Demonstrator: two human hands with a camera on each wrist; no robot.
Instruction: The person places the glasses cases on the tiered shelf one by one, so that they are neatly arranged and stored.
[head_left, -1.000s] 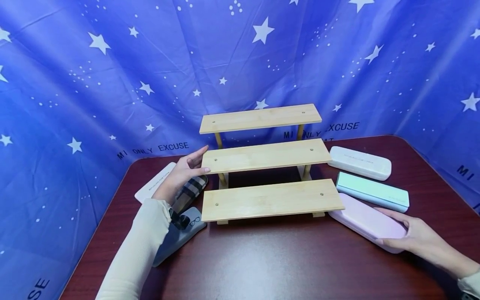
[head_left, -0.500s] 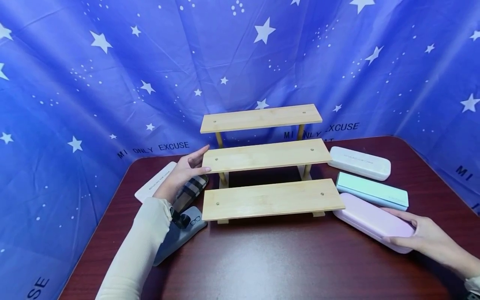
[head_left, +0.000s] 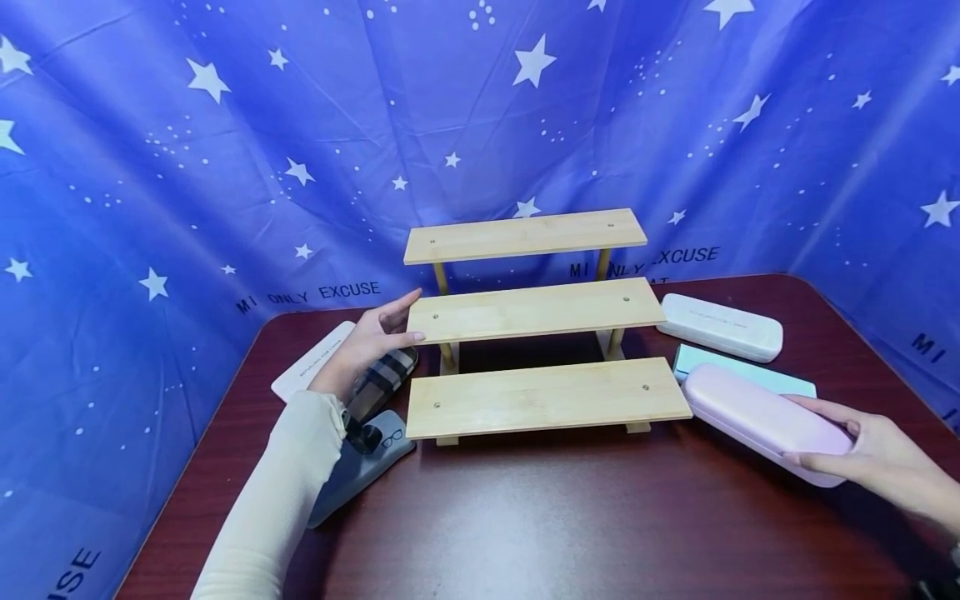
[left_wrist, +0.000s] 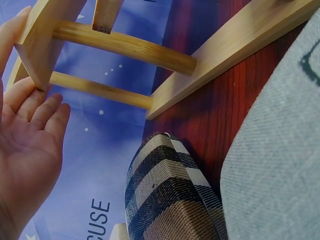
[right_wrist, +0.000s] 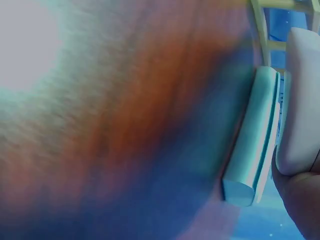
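Note:
My right hand [head_left: 877, 446] grips the near right end of a pink glasses case [head_left: 765, 423], raised off the table and partly covering a mint glasses case [head_left: 787, 384]. In the right wrist view the pink case [right_wrist: 302, 105] shows at the edge, apart from the mint one. A three-tier wooden display stand [head_left: 536, 310] has bare boards. My left hand [head_left: 367, 342] holds the left end of its middle board between thumb and fingers; the left wrist view shows fingertips [left_wrist: 37, 100] touching the board's corner.
A white glasses case [head_left: 720, 327] lies behind the mint one. Left of the stand, partly under my left arm, are another white case [head_left: 311, 362], a plaid case [head_left: 386, 379] and a grey case [head_left: 360, 475] with a glasses drawing. A starry blue curtain [head_left: 480, 108] hangs behind.
My right hand has lifted the pink glasses case off the table and drawn it rightward, away from the stand's lowest board. The left hand keeps its place on the stand.

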